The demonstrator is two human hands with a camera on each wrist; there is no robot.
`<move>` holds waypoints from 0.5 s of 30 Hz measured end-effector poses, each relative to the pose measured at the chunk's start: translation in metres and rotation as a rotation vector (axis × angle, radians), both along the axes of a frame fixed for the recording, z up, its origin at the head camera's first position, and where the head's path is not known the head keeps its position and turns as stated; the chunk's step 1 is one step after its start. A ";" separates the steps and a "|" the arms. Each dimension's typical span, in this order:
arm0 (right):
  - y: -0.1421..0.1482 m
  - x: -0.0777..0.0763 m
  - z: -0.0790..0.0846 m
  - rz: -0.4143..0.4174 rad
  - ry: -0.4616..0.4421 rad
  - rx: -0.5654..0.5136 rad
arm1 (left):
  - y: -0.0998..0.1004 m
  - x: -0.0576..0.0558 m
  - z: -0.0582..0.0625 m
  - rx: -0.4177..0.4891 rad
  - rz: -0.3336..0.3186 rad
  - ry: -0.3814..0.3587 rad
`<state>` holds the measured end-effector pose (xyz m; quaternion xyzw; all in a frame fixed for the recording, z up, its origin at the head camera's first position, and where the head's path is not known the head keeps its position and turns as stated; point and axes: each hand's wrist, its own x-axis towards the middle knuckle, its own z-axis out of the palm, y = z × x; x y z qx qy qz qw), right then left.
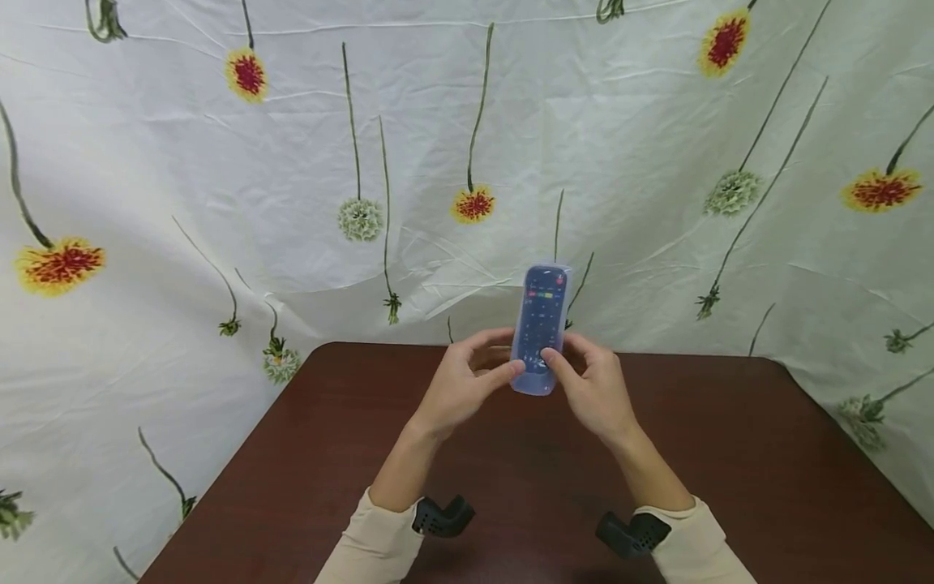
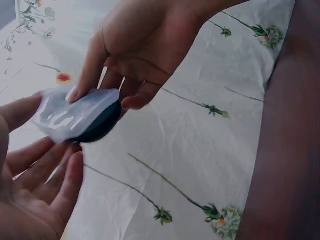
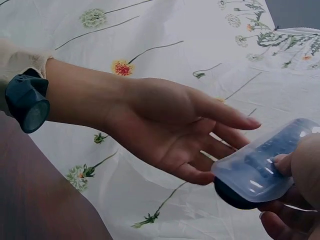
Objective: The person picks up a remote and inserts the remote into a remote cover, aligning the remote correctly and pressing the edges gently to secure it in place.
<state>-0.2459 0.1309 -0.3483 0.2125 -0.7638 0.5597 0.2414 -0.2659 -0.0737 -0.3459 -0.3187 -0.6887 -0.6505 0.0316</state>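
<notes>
A dark remote control (image 1: 543, 312) in a translucent, pale-blue cover is held up in front of me, tilted, its buttons facing me. My left hand (image 1: 467, 373) is at its lower left, thumb by the edge and fingers partly behind. On the other side, my right hand (image 1: 598, 385) grips it, with the thumb pressed on the front near the lower buttons. The left wrist view shows the glossy cover (image 2: 70, 117) over the front and a dark rounded end below it. In the right wrist view, the left fingers touch the covered remote's corner.
A dark reddish-brown table (image 1: 525, 487) lies under the hands. Behind and beside it hangs a white cloth (image 1: 292, 162) with printed flowers. Each forearm carries a black wrist camera (image 1: 443, 517) at the cuff of a cream sleeve (image 1: 379, 539).
</notes>
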 end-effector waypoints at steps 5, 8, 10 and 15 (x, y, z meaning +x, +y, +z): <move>-0.005 0.001 -0.003 0.020 0.016 0.120 | 0.004 -0.001 0.001 0.065 0.131 0.084; -0.007 0.001 -0.004 0.044 0.024 0.159 | 0.004 -0.002 0.001 0.084 0.159 0.114; -0.008 0.002 -0.004 0.074 0.024 0.174 | 0.003 -0.003 0.001 0.106 0.163 0.123; -0.007 0.004 -0.005 0.177 -0.019 0.218 | 0.001 -0.002 0.002 0.178 0.198 0.113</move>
